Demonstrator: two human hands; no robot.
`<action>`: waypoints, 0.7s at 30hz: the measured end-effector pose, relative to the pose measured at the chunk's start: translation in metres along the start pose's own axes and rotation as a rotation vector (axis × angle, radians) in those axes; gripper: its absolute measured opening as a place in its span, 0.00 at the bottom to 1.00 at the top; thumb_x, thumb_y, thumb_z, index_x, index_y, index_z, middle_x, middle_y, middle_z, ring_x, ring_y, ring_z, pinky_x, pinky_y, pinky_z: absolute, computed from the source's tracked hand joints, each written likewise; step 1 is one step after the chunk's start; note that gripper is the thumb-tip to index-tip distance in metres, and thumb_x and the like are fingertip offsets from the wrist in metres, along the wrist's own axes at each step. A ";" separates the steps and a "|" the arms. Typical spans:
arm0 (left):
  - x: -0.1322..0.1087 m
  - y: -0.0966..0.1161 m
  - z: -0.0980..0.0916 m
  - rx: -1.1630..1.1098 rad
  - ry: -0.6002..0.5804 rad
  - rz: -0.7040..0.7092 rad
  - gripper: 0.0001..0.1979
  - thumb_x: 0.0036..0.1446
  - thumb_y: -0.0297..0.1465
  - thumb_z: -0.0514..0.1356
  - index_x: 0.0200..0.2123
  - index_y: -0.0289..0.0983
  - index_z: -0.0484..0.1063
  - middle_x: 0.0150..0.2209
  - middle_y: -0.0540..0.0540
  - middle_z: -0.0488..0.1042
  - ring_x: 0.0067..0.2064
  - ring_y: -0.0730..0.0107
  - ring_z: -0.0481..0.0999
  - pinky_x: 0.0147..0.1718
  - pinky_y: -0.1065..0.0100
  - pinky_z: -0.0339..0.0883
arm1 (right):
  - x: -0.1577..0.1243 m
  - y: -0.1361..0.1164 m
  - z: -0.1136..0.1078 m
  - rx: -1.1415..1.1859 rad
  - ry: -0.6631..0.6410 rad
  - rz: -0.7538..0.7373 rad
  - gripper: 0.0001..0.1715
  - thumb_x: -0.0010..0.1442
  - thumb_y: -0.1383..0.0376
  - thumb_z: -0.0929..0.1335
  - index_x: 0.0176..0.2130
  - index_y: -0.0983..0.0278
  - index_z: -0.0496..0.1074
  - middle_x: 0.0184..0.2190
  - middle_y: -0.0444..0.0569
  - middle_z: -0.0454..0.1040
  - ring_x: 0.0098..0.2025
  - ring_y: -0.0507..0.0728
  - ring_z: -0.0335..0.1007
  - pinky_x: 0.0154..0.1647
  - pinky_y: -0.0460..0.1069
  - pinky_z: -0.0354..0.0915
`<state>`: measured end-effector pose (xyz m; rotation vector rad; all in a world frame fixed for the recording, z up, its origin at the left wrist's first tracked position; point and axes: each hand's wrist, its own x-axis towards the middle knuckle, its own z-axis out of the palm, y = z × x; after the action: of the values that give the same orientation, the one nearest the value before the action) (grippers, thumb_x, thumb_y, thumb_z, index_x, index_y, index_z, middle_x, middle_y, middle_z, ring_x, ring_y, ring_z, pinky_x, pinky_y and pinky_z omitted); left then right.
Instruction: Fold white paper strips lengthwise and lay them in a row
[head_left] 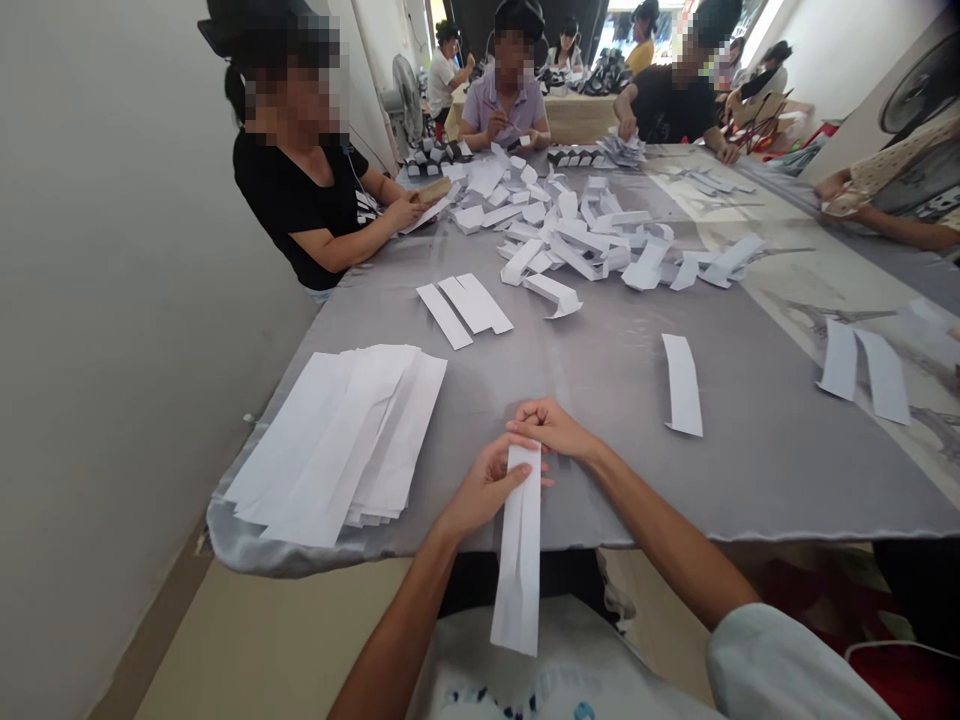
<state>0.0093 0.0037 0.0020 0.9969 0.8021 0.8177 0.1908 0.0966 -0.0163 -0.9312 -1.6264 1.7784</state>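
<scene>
White, narrow, layered paper strip (pixel 529 565): right of the fanned stack of flat white paper (pixel 337 440), its near end hanging past the front edge of the grey, shiny-clothed desk (pixel 607 370), over the lap.
Left hand (pixel 486 488): right of the stack, pinching the strip near its far end, thumb on top and fingers behind.
Right hand (pixel 559 430): farther right of the stack, fingers curled together at the strip's far end, close against the left hand's; whether they grip paper, I cannot tell.
Flat white rectangular pieces (pixel 454 312): just beyond the stack, to its right.
Jumbled heap of creased white paper (pixel 570 225): well beyond the stack, to its right.
Lone, slightly curved white strip (pixel 682 385): well apart from the stack, to its right.
Strip's risk: the unsupported near end could swing, and an uneven pinch could let the layers slip or crease askew.
Stack's risk: its sheets lie loose near the desk's front edge, so a brush of the left forearm could slide some off.
</scene>
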 end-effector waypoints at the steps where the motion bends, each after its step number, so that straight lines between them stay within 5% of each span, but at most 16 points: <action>1: 0.001 0.001 -0.002 0.037 -0.045 -0.012 0.19 0.67 0.44 0.65 0.50 0.35 0.74 0.49 0.36 0.82 0.48 0.50 0.86 0.36 0.68 0.77 | 0.000 -0.001 0.000 -0.008 0.000 0.003 0.26 0.63 0.46 0.75 0.29 0.64 0.71 0.14 0.37 0.64 0.14 0.47 0.54 0.13 0.43 0.49; 7: 0.007 0.006 -0.003 0.074 -0.168 -0.063 0.23 0.66 0.43 0.67 0.59 0.36 0.78 0.59 0.33 0.78 0.48 0.50 0.86 0.38 0.66 0.78 | -0.005 -0.006 0.002 0.060 -0.071 0.009 0.25 0.65 0.47 0.74 0.29 0.63 0.69 0.12 0.36 0.63 0.11 0.47 0.55 0.12 0.43 0.46; 15: 0.004 0.006 0.001 -0.068 -0.167 -0.104 0.26 0.69 0.46 0.62 0.61 0.36 0.77 0.62 0.32 0.76 0.58 0.43 0.81 0.56 0.49 0.77 | -0.002 0.000 -0.006 0.057 0.014 -0.003 0.27 0.61 0.46 0.76 0.28 0.64 0.70 0.13 0.37 0.64 0.14 0.46 0.52 0.13 0.42 0.48; 21: -0.008 0.004 0.002 -0.150 -0.255 -0.189 0.27 0.70 0.47 0.60 0.66 0.42 0.73 0.67 0.34 0.72 0.62 0.44 0.78 0.63 0.45 0.69 | -0.003 0.000 -0.021 0.032 0.095 0.010 0.27 0.61 0.45 0.76 0.29 0.63 0.72 0.14 0.37 0.63 0.14 0.47 0.50 0.11 0.43 0.44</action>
<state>0.0060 -0.0028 0.0081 0.8565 0.5968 0.5658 0.2093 0.1065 -0.0166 -0.9958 -1.5329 1.7349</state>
